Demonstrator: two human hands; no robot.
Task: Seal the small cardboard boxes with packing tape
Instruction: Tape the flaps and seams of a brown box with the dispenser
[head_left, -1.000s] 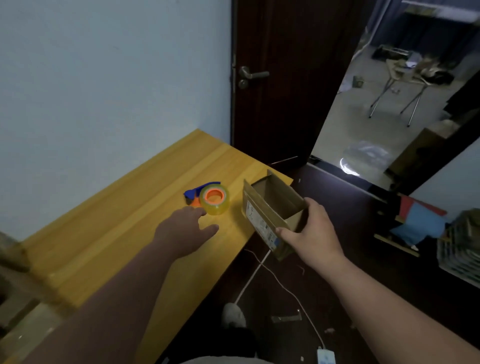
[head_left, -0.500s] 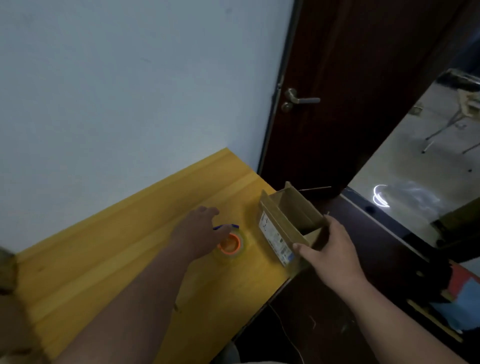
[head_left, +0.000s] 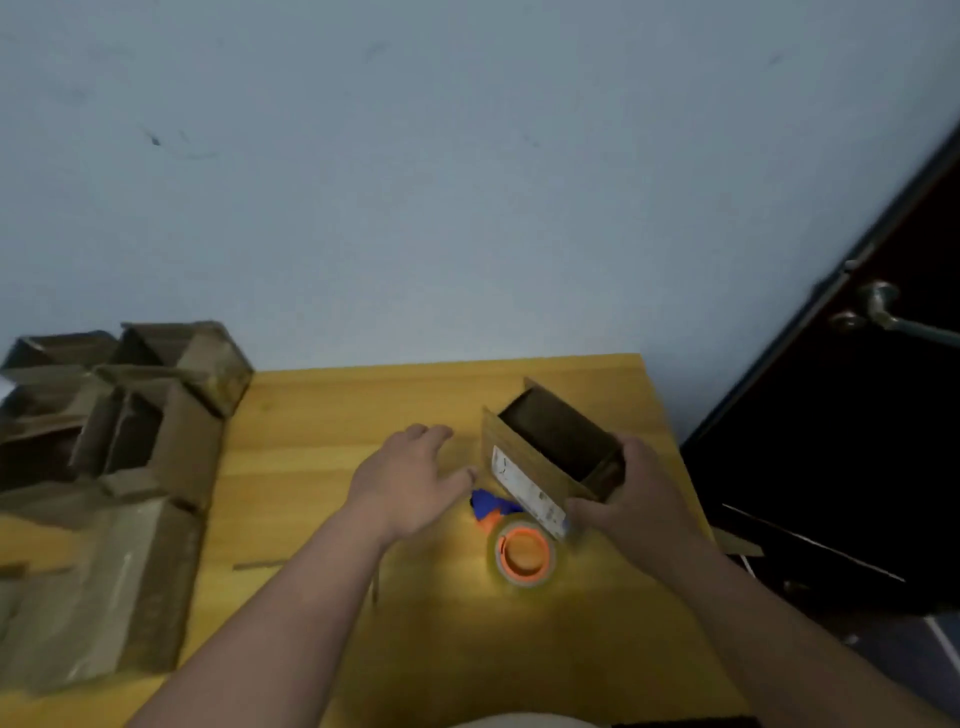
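Box gripped by right hand, beside left hand.

Wood table vs pale wall; dark door w/ handle at right.

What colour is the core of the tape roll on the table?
Orange, inside the clear yellowish tape roll; the head view shows it.

Shipping label: sitting on the side wall of the open cardboard box, white with dark print that is blurring beyond reading.
Readable text elsewhere: nothing is showing legibly.
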